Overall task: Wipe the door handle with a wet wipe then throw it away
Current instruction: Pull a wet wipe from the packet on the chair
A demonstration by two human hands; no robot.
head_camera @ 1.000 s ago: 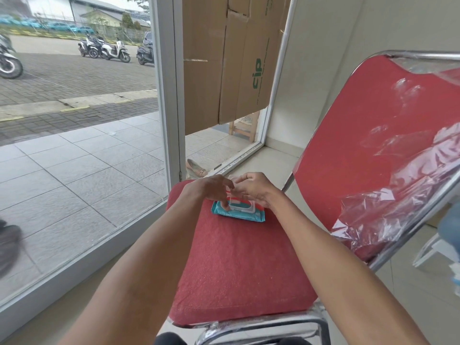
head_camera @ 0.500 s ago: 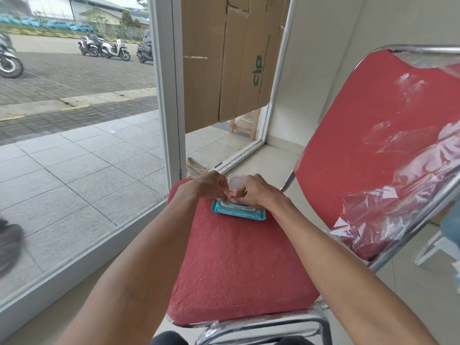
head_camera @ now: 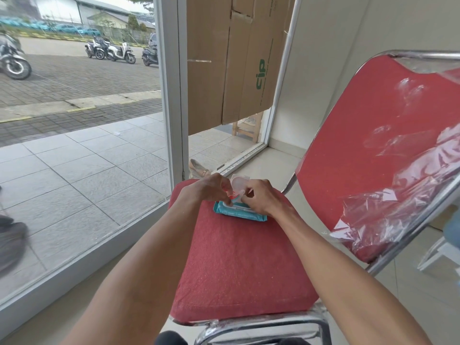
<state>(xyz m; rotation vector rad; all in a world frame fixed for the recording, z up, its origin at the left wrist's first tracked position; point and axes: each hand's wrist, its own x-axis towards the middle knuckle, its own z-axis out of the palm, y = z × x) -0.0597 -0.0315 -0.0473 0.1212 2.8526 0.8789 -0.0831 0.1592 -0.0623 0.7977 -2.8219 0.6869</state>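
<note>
A teal pack of wet wipes (head_camera: 239,214) lies at the far end of the red chair seat (head_camera: 239,275). Its white plastic lid (head_camera: 238,183) stands flipped up. My left hand (head_camera: 210,189) rests on the pack's left side with its fingertips pinched at the opening. My right hand (head_camera: 261,196) presses down on the pack's right side, fingers curled beside the lid. Whether a wipe is between my fingers is hidden. No door handle shows in the head view.
The chair has a red backrest (head_camera: 373,145) partly wrapped in clear plastic and a chrome frame (head_camera: 261,324). A glass wall with a white frame (head_camera: 171,95) runs on the left. Cardboard (head_camera: 229,58) covers the pane ahead. A beige shoe (head_camera: 198,168) lies on the floor.
The pack's lid went from shut to flipped up. Both hands stayed on the pack, with the fingers now pinching at the opening.
</note>
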